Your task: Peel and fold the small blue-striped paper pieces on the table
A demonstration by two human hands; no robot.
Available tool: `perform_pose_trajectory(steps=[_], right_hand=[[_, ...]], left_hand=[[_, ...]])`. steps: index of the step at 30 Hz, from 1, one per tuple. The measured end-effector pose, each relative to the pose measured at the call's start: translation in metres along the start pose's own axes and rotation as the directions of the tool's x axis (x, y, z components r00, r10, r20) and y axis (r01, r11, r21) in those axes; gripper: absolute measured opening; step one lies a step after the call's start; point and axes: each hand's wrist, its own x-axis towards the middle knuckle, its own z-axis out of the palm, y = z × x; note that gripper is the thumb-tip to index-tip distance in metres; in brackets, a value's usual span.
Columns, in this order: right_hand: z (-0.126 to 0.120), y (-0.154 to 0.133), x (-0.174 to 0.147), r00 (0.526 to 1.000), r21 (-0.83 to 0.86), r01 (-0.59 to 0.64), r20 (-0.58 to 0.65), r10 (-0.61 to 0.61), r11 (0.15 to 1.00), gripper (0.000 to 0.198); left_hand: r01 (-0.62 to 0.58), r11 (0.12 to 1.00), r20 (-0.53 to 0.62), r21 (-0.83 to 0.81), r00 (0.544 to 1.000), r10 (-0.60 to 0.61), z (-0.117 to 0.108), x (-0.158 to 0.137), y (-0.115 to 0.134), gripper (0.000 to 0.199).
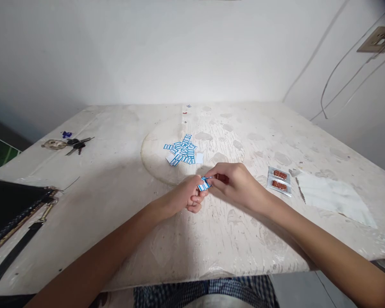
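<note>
Near the front middle of the table, my left hand is closed on a small blue-and-white paper piece, held between thumb and curled fingers. From the right, my right hand pinches at the same piece's edge with thumb and index finger. Whether it is one piece or a few stacked together I cannot tell. Just beyond the hands lies a loose pile of similar blue-and-white paper pieces, overlapping at many angles, some with plain white faces showing.
To the right lie a blister pack with two reddish-brown tablets and a white cloth or paper. Keys rest at the left. A black bag with a strap occupies the left front corner. Cables hang from a wall socket.
</note>
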Motion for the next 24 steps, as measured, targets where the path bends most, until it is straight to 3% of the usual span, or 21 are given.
perform_pose_trajectory(steps=[4, 9, 11, 13, 18, 21, 24], right_hand=[[0.003, 0.002, -0.001, 0.999, -0.037, 0.053, -0.010, -0.054, 0.998, 0.021], [0.003, 0.007, -0.001, 0.999, -0.010, 0.047, -0.027, -0.047, 0.999, 0.023], [0.001, 0.009, 0.000, 1.000, 0.036, -0.009, -0.002, 0.009, 0.999, 0.029], [0.001, 0.010, 0.001, 0.997, 0.077, -0.065, 0.048, 0.061, 0.995, 0.032], [0.007, 0.018, 0.003, 0.994, 0.092, -0.103, 0.049, 0.098, 0.990, 0.023], [0.013, 0.023, 0.005, 0.997, 0.036, -0.068, 0.038, 0.066, 0.997, 0.022], [0.017, 0.027, 0.005, 0.998, -0.003, -0.031, 0.052, 0.031, 1.000, 0.024]], left_hand=[[0.001, 0.994, -0.026, 0.107, 1.000, 0.002, -0.001, 0.004, -0.002, 0.011], [-0.095, 0.945, -0.095, 0.314, 0.987, 0.131, 0.005, -0.004, -0.001, 0.005], [-0.159, 0.837, -0.154, 0.523, 0.949, 0.276, 0.007, -0.010, 0.000, 0.005], [-0.188, 0.657, -0.164, 0.730, 0.886, 0.435, 0.007, -0.014, 0.000, 0.008], [-0.038, 0.260, -0.121, 0.965, 0.813, 0.569, 0.000, -0.015, 0.001, 0.008], [0.005, 0.143, -0.090, 0.990, 0.799, 0.594, -0.007, -0.011, 0.000, 0.005], [-0.016, 0.123, -0.063, 0.992, 0.794, 0.604, -0.011, -0.009, -0.001, 0.002]])
